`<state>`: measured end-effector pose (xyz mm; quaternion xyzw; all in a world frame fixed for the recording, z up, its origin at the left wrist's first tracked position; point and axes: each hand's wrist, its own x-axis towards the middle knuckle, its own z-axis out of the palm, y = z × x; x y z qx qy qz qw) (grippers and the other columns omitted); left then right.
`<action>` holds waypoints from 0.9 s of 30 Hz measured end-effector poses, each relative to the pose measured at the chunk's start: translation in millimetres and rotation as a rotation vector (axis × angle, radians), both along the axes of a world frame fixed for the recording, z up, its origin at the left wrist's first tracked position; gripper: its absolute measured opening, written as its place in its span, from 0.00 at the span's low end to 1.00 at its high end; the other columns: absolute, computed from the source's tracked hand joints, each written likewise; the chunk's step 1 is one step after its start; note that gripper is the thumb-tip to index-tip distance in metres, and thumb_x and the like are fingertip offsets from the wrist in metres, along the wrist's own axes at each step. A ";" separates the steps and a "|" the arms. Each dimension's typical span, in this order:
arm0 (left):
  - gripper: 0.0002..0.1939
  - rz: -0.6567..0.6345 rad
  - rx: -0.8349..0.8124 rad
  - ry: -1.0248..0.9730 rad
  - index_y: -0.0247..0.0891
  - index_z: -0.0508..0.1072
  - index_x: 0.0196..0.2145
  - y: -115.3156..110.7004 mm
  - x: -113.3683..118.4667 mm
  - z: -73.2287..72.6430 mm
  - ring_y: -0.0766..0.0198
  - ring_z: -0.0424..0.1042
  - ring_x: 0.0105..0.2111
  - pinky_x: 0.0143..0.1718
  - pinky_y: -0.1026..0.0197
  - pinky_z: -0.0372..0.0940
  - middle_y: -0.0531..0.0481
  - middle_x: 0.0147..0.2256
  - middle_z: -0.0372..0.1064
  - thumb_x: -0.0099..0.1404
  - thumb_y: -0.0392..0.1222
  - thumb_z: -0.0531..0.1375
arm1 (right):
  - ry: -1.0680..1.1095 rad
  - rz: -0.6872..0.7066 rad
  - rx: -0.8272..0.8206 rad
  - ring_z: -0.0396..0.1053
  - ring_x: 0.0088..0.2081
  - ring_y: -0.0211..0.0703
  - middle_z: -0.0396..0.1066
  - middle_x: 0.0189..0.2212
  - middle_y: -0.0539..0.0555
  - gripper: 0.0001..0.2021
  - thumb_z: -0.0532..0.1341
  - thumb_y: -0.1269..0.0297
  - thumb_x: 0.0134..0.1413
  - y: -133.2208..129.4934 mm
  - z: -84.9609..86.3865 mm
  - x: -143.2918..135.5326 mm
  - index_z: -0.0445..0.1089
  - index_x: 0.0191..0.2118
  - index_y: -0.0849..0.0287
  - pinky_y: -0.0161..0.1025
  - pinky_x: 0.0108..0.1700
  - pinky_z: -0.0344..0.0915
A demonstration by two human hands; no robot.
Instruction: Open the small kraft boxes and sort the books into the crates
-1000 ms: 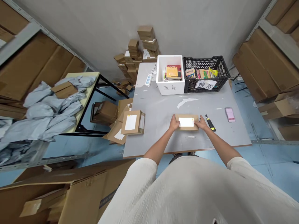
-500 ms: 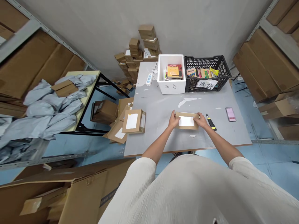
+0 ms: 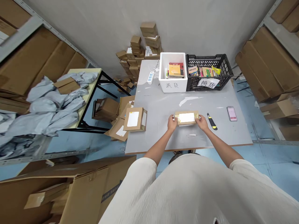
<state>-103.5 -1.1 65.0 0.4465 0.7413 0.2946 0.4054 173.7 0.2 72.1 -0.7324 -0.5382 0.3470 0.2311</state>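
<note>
A small cardboard box (image 3: 187, 122) with a white label and shiny tape is between my hands, over the front half of the grey table (image 3: 158, 137). My left hand (image 3: 172, 122) grips its left end, fingers curled at the edge. On the right end, my right hand (image 3: 201, 122) holds the box with thumb and fingers. Just right of that hand lies a black and yellow utility knife (image 3: 212, 121). A larger cardboard box (image 3: 135, 119) with a white label rests near the table's left edge.
At the table's back stand a white bin (image 3: 174, 87) and a black crate (image 3: 210, 84), both holding books. A phone (image 3: 232, 114) lies at right; a power strip (image 3: 150, 77) at back left. Grey parcels (image 3: 51, 105) cover a side table. An open carton (image 3: 91, 193) stands lower left.
The small box has turned in my hands, so a taped face with a label now shows. My left hand has shifted slightly left and down. The view has moved slightly.
</note>
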 end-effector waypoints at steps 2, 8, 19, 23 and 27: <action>0.27 -0.020 -0.033 0.031 0.42 0.68 0.68 0.2 1.0 -2.6 0.51 0.76 0.55 0.58 0.54 0.67 0.40 0.59 0.75 0.76 0.53 0.61 | -0.053 0.013 -0.032 0.73 0.50 0.56 0.76 0.45 0.59 0.29 0.60 0.41 0.63 3.8 1.0 1.1 0.73 0.59 0.56 0.48 0.54 0.70; 0.24 -0.077 -0.063 0.150 0.40 0.73 0.63 11.6 3.4 -6.1 0.51 0.75 0.58 0.58 0.55 0.66 0.38 0.58 0.76 0.74 0.50 0.63 | -0.125 -0.026 -0.126 0.76 0.44 0.54 0.79 0.41 0.57 0.25 0.64 0.41 0.61 18.4 2.6 -2.6 0.74 0.53 0.54 0.44 0.48 0.71; 0.27 -0.089 -0.111 0.033 0.45 0.74 0.65 25.8 2.6 6.9 0.48 0.78 0.58 0.59 0.53 0.69 0.43 0.56 0.81 0.69 0.42 0.67 | -0.028 0.005 -0.117 0.77 0.56 0.61 0.81 0.55 0.60 0.27 0.67 0.59 0.55 37.4 13.9 -13.9 0.75 0.62 0.54 0.52 0.61 0.72; 0.35 -0.070 -0.066 -0.032 0.42 0.69 0.70 25.3 1.7 17.5 0.49 0.79 0.55 0.59 0.50 0.70 0.41 0.59 0.79 0.67 0.37 0.67 | -0.008 -0.024 -0.077 0.77 0.57 0.62 0.79 0.58 0.60 0.31 0.65 0.60 0.54 30.1 22.6 -15.7 0.71 0.65 0.53 0.55 0.62 0.71; 0.39 -0.045 -0.022 -0.069 0.44 0.64 0.73 16.7 0.0 23.6 0.52 0.78 0.56 0.58 0.53 0.71 0.41 0.65 0.73 0.67 0.40 0.68 | 0.144 -0.077 0.023 0.75 0.59 0.56 0.76 0.64 0.58 0.33 0.65 0.58 0.54 20.3 24.8 -17.7 0.66 0.66 0.50 0.51 0.63 0.70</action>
